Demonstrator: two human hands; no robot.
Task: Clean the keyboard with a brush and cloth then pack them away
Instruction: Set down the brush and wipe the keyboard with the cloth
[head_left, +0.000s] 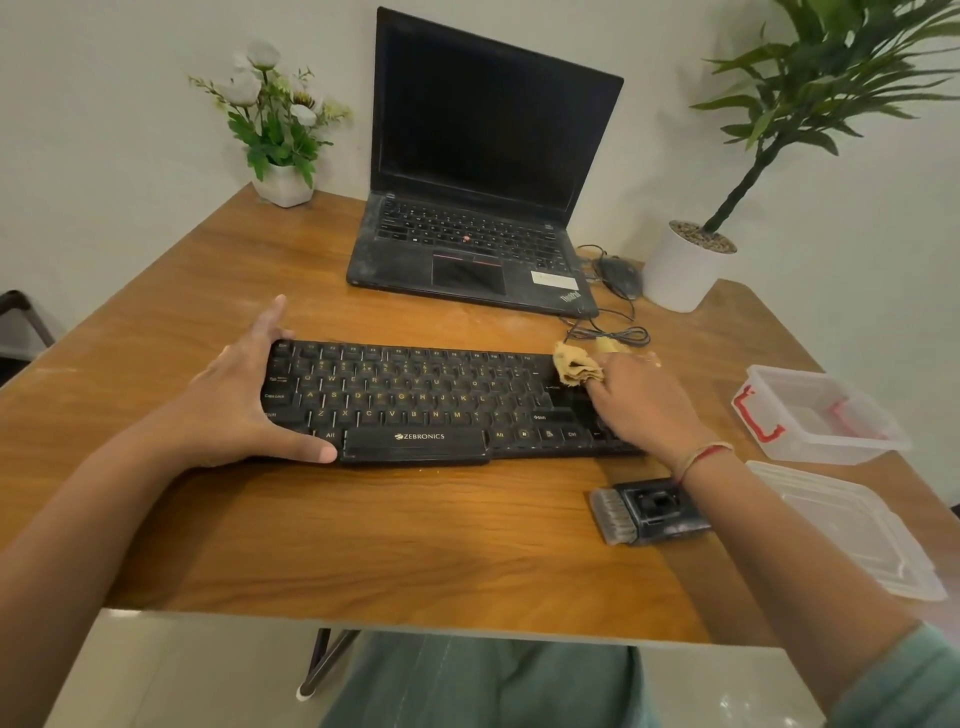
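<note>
A black keyboard (415, 400) lies across the middle of the wooden table (363, 545). My left hand (244, 400) holds its left end, thumb along the front edge and fingers spread over the back corner. My right hand (641, 402) grips a crumpled yellow cloth (574, 366) and presses it on the keyboard's right end. A dark brush (641, 512) with pale bristles lies on the table in front of the keyboard's right end, partly under my right forearm.
An open laptop (478, 208) stands behind the keyboard, with a mouse (618, 275) and its cable to the right. A clear plastic box (815, 415) and its lid (852, 530) sit at the right edge. Flower pot (283, 184) back left, potted plant (683, 270) back right.
</note>
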